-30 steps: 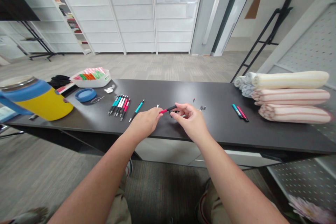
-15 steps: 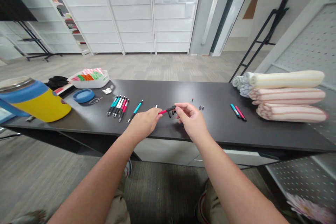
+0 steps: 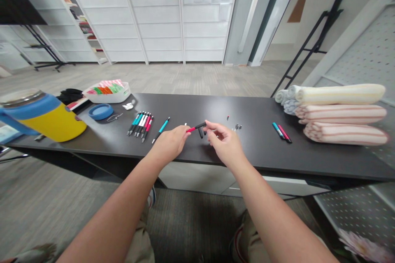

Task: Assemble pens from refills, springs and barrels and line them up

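A red pen with a black grip (image 3: 200, 125) slants just above the table between my hands. My left hand (image 3: 171, 143) is closed around its red barrel. At the black end, the thumb and forefinger of my right hand (image 3: 224, 139) pinch the tip; whether a small part sits between them is hidden. Below the pen, small black pen parts (image 3: 200, 133) lie on the table, partly covered by my right fingers. A single turquoise pen (image 3: 161, 130) rests left of my left hand. Farther left, several turquoise, white and red pens (image 3: 140, 125) lie side by side.
Small metallic pieces (image 3: 238, 126) and a tiny red piece (image 3: 228, 117) lie beyond my right hand. Two pen barrels (image 3: 282, 132) and rolled towels (image 3: 342, 113) are at right. A yellow-blue mug (image 3: 52, 119), blue lid (image 3: 101, 111) and white basket (image 3: 114, 97) stand left on the dark table (image 3: 253, 148).
The view has shifted slightly, so the table's things sit a little farther right. Both hands keep the red pen in nearly the same place, with my right fingers curled slightly differently.
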Demonstrator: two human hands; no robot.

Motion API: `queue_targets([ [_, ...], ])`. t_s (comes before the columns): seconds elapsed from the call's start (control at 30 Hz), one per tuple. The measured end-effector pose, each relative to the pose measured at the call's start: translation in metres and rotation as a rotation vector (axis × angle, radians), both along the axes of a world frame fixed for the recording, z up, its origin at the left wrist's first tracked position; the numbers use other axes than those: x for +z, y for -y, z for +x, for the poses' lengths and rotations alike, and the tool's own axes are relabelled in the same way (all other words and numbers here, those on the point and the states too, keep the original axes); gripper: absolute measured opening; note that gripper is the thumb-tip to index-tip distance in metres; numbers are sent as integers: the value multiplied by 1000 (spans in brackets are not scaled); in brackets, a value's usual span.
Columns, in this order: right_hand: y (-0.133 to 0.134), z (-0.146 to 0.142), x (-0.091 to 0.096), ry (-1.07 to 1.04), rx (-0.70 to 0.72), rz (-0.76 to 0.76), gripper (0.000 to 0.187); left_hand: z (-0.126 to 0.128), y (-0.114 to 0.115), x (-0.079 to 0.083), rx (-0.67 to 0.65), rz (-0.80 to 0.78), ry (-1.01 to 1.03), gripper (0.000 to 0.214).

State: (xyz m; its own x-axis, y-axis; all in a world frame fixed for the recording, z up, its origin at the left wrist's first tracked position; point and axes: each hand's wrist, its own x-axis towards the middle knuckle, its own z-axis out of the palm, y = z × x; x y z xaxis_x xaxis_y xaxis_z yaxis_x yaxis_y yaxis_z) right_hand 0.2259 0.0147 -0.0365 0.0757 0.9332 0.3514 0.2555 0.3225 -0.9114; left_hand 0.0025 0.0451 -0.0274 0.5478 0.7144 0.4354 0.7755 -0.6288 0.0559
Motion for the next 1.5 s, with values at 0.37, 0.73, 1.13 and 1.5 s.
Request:
queue_targets([
  [0.37,2,-2,2,26,65,-21,45,-1,1,2,-17,-23,16,26],
  [0.73,16,35,35,259,8,-19,21,1,1,10,-110,-103,-6,29],
  [1.13,15,24,18,297,82,-18,20,2,5,7,-214,-18,-5,26],
  [1.5,16,13,9,206,109,-59,25,1,8,5,-268,52,3,26],
])
